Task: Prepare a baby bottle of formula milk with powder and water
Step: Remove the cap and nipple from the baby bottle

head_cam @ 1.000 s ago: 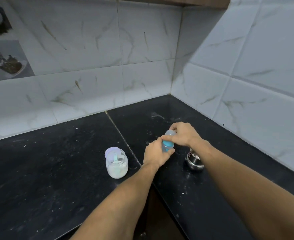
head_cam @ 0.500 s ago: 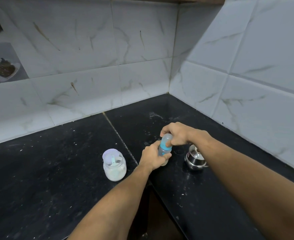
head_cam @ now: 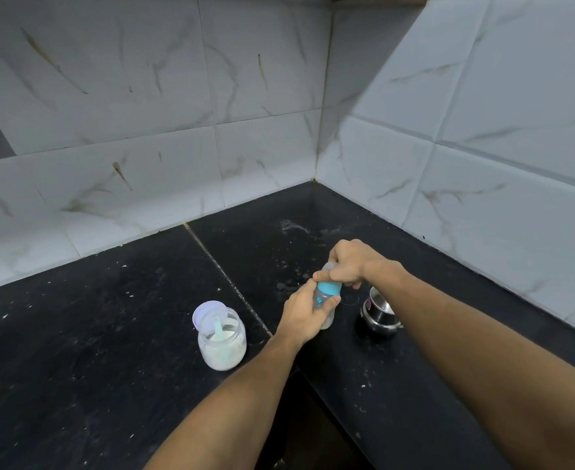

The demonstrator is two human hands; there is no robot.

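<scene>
The left hand (head_cam: 304,312) was curled round the body of the bottle (head_cam: 323,300), its back turned up and its thumb wrapped across the near side. The right hand (head_cam: 350,262) sat just above it, knuckles up, fingers closed over the bottle's top, one fingertip lying along the upper edge of the teal ring. The two hands touched there. Both forearms were bare. The left forearm (head_cam: 245,385) ran up from the near edge of the counter (head_cam: 76,334). The right forearm (head_cam: 482,334) came in from the lower right, larger in view. Both hands were held over the counter's right slab, between its near edge and the back corner.
</scene>
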